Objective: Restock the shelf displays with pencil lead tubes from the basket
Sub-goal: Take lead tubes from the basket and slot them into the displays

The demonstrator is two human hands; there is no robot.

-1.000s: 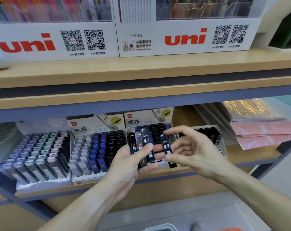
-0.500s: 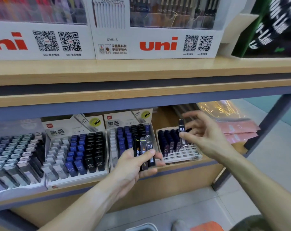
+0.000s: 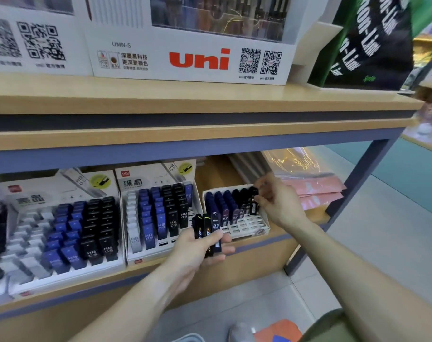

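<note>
My left hand [image 3: 200,250] grips a small fan of three black lead tubes [image 3: 208,230] in front of the lower shelf. My right hand [image 3: 278,201] pinches one black 0.3 lead tube [image 3: 253,204] down at the right end of the small white display tray [image 3: 247,227], among other dark tubes standing in its back rows. The tray's front slots are bare. Left of it stand two larger display boxes [image 3: 158,208] [image 3: 59,230] of white, blue and black HB 0.5 tubes. The basket's white rim [image 3: 192,338] barely shows at the bottom edge.
The upper shelf board [image 3: 210,99] carries white uni pen display boxes [image 3: 192,55] and overhangs the lower shelf. Pink and clear packets [image 3: 311,191] lie right of the tray. A grey shelf post [image 3: 353,191] slants at the right. A shoe [image 3: 242,332] and an orange object sit on the floor.
My right hand has carried the single tube from above the small tray down into its right end. The view has shifted right; my left hand still holds its tubes.
</note>
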